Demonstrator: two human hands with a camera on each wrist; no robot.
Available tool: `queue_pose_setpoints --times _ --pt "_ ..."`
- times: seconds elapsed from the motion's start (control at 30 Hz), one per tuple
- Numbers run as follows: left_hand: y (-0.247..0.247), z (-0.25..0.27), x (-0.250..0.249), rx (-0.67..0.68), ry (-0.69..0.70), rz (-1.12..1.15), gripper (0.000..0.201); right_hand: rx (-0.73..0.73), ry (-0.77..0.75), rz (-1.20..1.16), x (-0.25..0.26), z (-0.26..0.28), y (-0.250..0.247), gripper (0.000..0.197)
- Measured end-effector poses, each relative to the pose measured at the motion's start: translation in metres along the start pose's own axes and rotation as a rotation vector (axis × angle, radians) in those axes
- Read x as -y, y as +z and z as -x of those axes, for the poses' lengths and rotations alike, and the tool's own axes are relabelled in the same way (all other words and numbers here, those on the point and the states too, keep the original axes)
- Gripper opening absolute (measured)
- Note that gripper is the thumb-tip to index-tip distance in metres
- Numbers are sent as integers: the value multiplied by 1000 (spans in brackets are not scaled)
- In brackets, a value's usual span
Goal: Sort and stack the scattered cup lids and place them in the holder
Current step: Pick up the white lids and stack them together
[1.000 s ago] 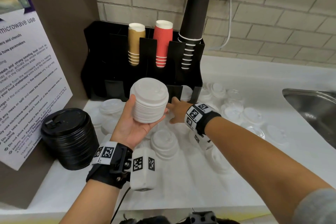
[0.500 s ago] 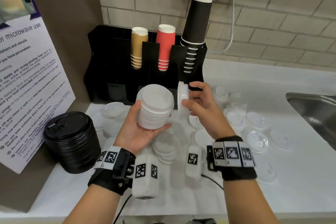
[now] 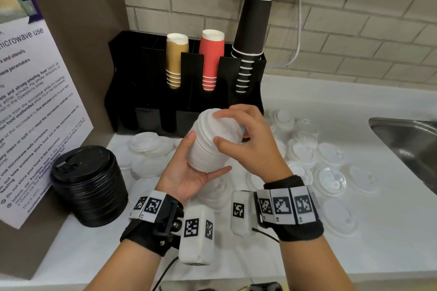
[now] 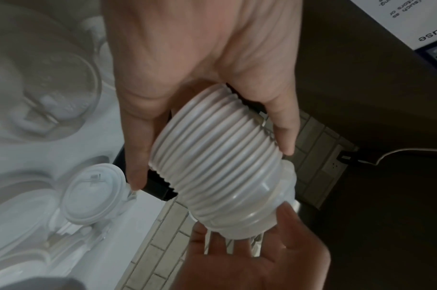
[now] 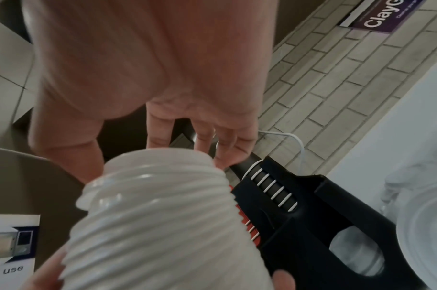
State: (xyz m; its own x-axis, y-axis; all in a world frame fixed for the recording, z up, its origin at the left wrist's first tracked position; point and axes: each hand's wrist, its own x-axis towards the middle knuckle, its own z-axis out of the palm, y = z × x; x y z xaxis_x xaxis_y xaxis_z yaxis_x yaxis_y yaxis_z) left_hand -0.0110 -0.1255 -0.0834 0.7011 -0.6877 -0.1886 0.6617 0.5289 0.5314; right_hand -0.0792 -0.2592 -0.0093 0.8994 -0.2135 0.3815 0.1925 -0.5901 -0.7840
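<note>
My left hand (image 3: 208,152) grips a tall stack of white lids (image 3: 212,139) from below, tilted, above the counter in front of the black holder (image 3: 146,92). My right hand (image 3: 218,127) cups the stack's top lid, thumb on its side and fingers curled over it. The left wrist view shows the ribbed stack (image 4: 220,157) between my left thumb and fingers, with the right palm (image 4: 250,261) at its top end. In the right wrist view the stack (image 5: 163,215) fills the lower left. Loose white and clear lids (image 3: 331,179) lie scattered on the counter.
A stack of black lids (image 3: 87,184) stands at the left by a microwave notice (image 3: 30,101). The holder carries brown (image 3: 176,59), red (image 3: 210,59) and black cups (image 3: 254,23). A steel sink (image 3: 406,139) is at the right. More lids (image 3: 151,144) lie near the holder's base.
My right hand picked a white lid off the counter, carried it left and brought it onto the top of the stack. The left hand tilted the stack toward it.
</note>
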Motion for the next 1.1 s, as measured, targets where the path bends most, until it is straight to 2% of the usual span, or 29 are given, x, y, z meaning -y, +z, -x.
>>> queue_pose_setpoints --times 0.2,0.33,0.4,0.5,0.6,0.67,0.77,0.83,0.9,1.03,1.1 --pt "-2 -3 3 43 -1 -14 69 46 -7 24 -2 -4 0 40" --pt "1 -4 2 82 -14 -10 52 62 -14 38 -4 -5 2 40" --pt "1 -5 3 84 -12 -2 51 71 -29 49 -3 -6 0 40" --pt "1 -6 2 46 -26 21 74 32 -59 40 -7 -11 -15 39" --pt "0 -8 1 24 -62 40 110 -9 55 23 -18 -21 -37 21" --pt "1 -9 -1 12 -74 72 111 142 147 168 -30 -29 -52 19" --pt "1 -13 -2 -14 -67 108 99 627 275 631 -48 -31 -64 27" --pt "1 -16 -3 -25 -49 116 82 838 341 854 -57 -25 -61 35" --pt "1 -18 -4 -30 -43 113 75 924 387 941 -65 -19 -55 47" --pt "3 -21 -6 -1 -29 90 79 1021 411 990 -79 -11 -47 71" --pt "4 -22 -6 30 -4 67 62 1047 416 1004 -83 -11 -43 79"
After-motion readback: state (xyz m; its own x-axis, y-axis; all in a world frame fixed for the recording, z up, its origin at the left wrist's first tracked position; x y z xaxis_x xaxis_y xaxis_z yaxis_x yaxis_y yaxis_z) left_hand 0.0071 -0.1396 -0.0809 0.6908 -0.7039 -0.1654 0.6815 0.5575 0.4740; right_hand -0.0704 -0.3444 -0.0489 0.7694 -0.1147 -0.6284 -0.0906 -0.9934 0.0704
